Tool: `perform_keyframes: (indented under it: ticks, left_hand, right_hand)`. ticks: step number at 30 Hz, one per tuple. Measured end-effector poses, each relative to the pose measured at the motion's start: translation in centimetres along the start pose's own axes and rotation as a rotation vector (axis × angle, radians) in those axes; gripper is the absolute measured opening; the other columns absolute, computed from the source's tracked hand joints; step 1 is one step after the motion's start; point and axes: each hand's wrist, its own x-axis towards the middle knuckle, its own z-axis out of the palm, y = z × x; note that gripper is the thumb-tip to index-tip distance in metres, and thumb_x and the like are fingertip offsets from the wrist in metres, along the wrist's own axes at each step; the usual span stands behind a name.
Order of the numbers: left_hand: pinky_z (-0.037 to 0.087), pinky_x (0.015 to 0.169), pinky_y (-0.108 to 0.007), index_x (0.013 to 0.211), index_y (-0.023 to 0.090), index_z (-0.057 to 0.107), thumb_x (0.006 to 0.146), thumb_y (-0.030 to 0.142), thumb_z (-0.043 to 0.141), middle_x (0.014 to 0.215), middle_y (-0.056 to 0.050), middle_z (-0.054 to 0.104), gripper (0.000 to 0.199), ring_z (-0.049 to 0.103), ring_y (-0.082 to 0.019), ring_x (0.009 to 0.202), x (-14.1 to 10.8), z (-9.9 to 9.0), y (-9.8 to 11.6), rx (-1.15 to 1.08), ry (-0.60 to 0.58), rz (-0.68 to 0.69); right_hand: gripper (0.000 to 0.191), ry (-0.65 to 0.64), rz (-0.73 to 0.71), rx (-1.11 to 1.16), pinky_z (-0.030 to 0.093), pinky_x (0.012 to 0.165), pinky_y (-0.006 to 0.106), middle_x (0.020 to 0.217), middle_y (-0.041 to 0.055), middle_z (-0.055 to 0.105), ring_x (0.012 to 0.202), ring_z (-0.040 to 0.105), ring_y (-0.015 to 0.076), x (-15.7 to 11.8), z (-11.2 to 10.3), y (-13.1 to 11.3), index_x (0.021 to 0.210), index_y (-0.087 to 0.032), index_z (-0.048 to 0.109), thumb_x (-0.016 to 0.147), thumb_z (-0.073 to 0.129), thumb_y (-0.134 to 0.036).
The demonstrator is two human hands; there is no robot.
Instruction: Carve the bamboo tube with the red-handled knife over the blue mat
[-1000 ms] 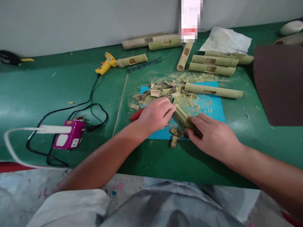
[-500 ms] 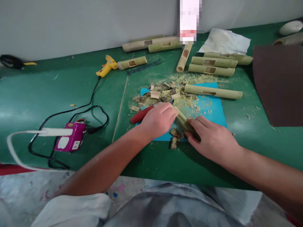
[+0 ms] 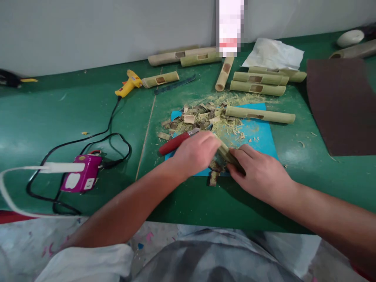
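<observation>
My right hand (image 3: 261,168) is wrapped round a bamboo tube (image 3: 222,148), which slants away from me over the blue mat (image 3: 258,133). At the tube's far end, my left hand (image 3: 198,150) has its fingers curled closed against the bamboo. What sits inside those fingers is hidden. Beside the left wrist lies a red-handled knife (image 3: 174,143), its metal end pointing toward the shavings. Bamboo chips and shavings (image 3: 190,119) are heaped beyond the left hand. Another bamboo tube with a cut opening (image 3: 276,115) rests on the far part of the mat.
Several notched bamboo tubes (image 3: 258,88) line the back of the green table (image 3: 188,199), near a crumpled white paper (image 3: 273,55). A yellow glue gun (image 3: 128,84) has its cord running to a purple power adapter (image 3: 82,172) at left. A brown sheet (image 3: 340,105) lies right.
The view has shifted slightly. My left hand has moved a little nearer along the tube, showing more of the knife's metal end. My right hand keeps its hold.
</observation>
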Motion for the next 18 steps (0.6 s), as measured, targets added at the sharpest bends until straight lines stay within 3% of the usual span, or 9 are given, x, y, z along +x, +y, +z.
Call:
perform_keyframes:
  ticks: [5, 13, 18]
  left_hand:
    - [0.050, 0.071, -0.028, 0.080, 0.016, 0.061, 0.101, 0.020, 0.042, 0.077, -0.004, 0.061, 0.028, 0.058, -0.015, 0.075, 0.0, 0.1, 0.3, 0.003, -0.018, -0.002]
    - [0.055, 0.079, -0.031, 0.088, 0.015, 0.063, 0.097, 0.019, 0.052, 0.088, -0.007, 0.065, 0.015, 0.063, -0.017, 0.085, 0.2, 0.3, -1.1, -0.036, 0.154, -0.030]
    - [0.055, 0.085, -0.030, 0.098, 0.016, 0.066, 0.096, 0.017, 0.053, 0.096, -0.007, 0.067, 0.013, 0.065, -0.016, 0.090, 0.3, 0.1, -1.4, -0.075, 0.223, -0.095]
  right_hand:
    - [0.023, -0.024, 0.028, -0.001, 0.028, 0.051, 0.030, 0.089, 0.0072, 0.067, 0.061, 0.054, 0.0140, 0.1, -0.2, -0.1, 0.094, -0.015, 0.069, 0.091, 0.048, -0.026]
    - [0.025, -0.050, 0.091, -0.019, 0.023, 0.050, 0.031, 0.078, 0.0038, 0.063, 0.056, 0.048, 0.0126, 0.0, -0.6, 0.3, 0.090, -0.015, 0.069, 0.089, 0.050, -0.031]
    - [0.022, 0.020, 0.074, -0.036, 0.023, 0.050, 0.030, 0.078, 0.0037, 0.063, 0.057, 0.049, 0.0131, 0.2, -0.6, 0.5, 0.089, -0.015, 0.069, 0.088, 0.050, -0.027]
